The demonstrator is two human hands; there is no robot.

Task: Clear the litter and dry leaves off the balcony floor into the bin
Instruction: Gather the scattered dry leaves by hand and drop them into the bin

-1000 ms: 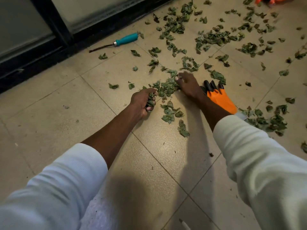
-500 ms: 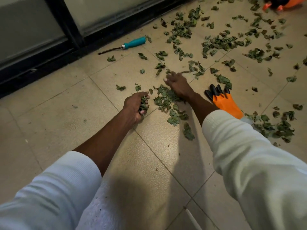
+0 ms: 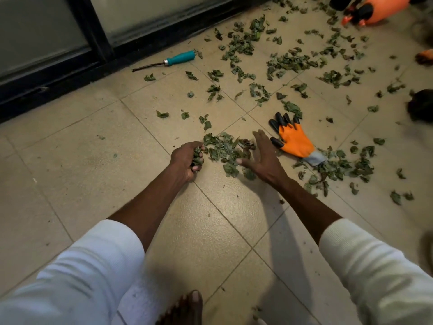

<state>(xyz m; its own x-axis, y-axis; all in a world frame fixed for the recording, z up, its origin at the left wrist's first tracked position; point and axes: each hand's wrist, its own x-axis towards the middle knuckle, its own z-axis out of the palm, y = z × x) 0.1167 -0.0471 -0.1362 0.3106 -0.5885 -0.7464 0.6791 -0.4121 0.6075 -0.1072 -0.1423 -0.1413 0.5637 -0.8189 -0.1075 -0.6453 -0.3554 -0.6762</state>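
Dry green leaves lie scattered over the beige tiled floor [image 3: 98,174]. A small heap of leaves [image 3: 225,147] sits between my hands. My left hand [image 3: 186,159] grips a fistful of leaves, its fingers curled round them, at the heap's left edge. My right hand [image 3: 263,156] is flat with fingers straight, resting on the floor against the heap's right side. More leaves [image 3: 290,62] spread across the far tiles and to the right [image 3: 344,167]. No bin is in view.
An orange and black work glove [image 3: 293,139] lies just right of my right hand. A teal-handled screwdriver [image 3: 174,60] lies by the dark door frame [image 3: 98,41]. An orange object [image 3: 372,10] sits at the top right. My bare foot [image 3: 187,308] shows at the bottom.
My right hand has drawn back toward me, raking leaves into a tighter heap, and has opened flat. My left hand still holds its fistful. The view has shifted slightly.
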